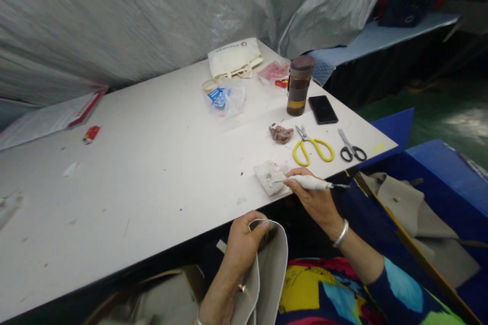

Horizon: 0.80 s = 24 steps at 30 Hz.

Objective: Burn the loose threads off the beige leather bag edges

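Observation:
My left hand (244, 241) grips the upper edge of a pale grey bag (275, 269), thumb inside the opening and fingers outside. The bag hangs in front of the table edge, its mouth gaping, with a small metal stud on its side. In my right hand (312, 200) is a white-handled pen-like tool (310, 182), held between thumb and fingers. Its thin metal tip points left, over a crumpled white pad (269, 177) at the table's edge; whether it touches the pad I cannot tell. A wire or cord leaves the tool's back end.
Yellow-handled scissors (305, 147), black-handled scissors (351, 148), a brown cloth scrap (281, 134), a phone (323, 110) and a brown bottle (300, 86) lie or stand beyond my right hand. Farther back are plastic bags (231, 98) and a cream tote (234, 59). A blue bin (450, 177) holds grey pieces.

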Tool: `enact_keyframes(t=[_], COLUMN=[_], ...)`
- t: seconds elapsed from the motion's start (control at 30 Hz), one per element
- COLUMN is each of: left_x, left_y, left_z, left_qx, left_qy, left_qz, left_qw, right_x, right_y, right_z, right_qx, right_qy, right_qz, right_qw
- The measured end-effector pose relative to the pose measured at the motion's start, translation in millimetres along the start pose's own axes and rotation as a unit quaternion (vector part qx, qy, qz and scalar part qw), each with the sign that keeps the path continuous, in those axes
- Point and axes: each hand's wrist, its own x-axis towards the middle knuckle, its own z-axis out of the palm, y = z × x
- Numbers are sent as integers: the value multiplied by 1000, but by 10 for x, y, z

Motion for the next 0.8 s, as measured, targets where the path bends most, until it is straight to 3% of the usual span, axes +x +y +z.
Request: enact_keyframes(t=[0.4,0.67,0.8], left_x=[-28,-29,-21], left_y=[8,-23,-33], left_z=[-3,6,21], left_qx=[38,39,35], left_qy=[-4,-16,-26], left_qz=[8,14,12], left_qw=[999,999,999], right_x=[57,-87,-303], right_y=[114,-117,-194], right_z=[48,-38,-34], right_qx=[-45,23,104], right_qy=[-24,-2,-97], right_qz=[-14,22,91], right_qw=[999,999,986])
